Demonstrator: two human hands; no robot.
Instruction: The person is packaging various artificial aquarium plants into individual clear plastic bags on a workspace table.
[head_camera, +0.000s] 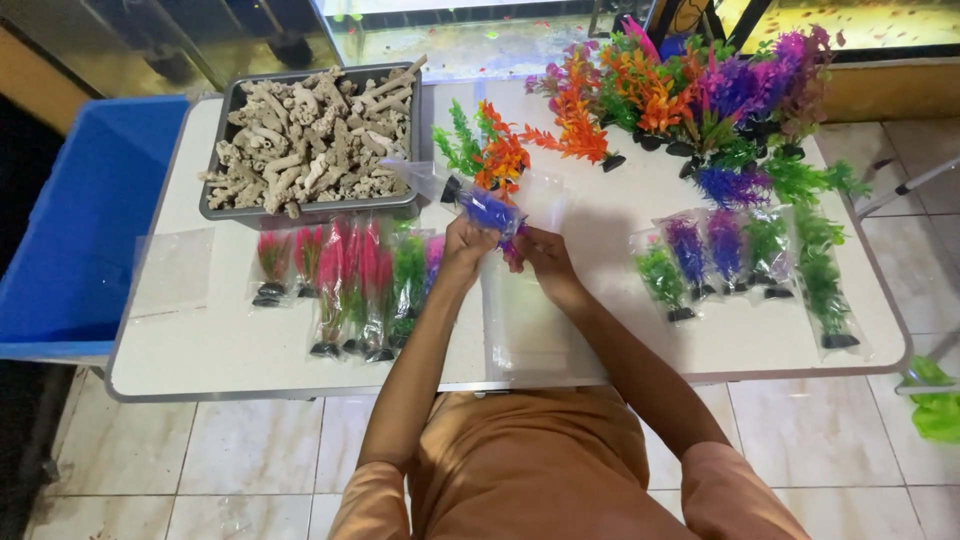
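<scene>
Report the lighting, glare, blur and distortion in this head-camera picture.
Head view: bright, even light on the white table, with only soft shadows under the tray of coral pieces; reflections glare on the aquarium glass at the top; the left hand, right hand and blue plant in a clear bag are slightly soft; wide-angle bending curves the table's edges.

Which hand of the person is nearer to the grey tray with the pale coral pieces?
The left. The left hand holds the blue plant in its clear bag just below the grey tray's right corner. The right hand is further right, across the bag.
</scene>
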